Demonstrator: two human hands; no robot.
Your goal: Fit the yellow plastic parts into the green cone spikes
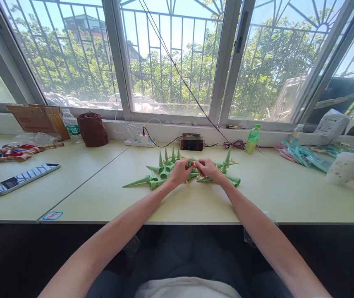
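Observation:
Several green plastic cone spikes (156, 169) lie and stand in a loose pile on the pale table (102, 194) in front of me. My left hand (180, 171) and my right hand (207, 167) meet over the middle of the pile, fingers closed around a green cone piece (191, 162) held between them. Small yellowish parts (187, 182) lie among the cones under my hands. What exactly sits inside my fingers beyond the green piece is hidden.
A tablet (20, 179) lies at the left, with wooden toys (22, 151) behind it. A brown pouch (92, 129), a power strip (139, 142), a green bottle (252, 140) and a cardboard box (37, 118) line the window sill side. Teal packets (304, 155) and a white cup (346, 167) sit right.

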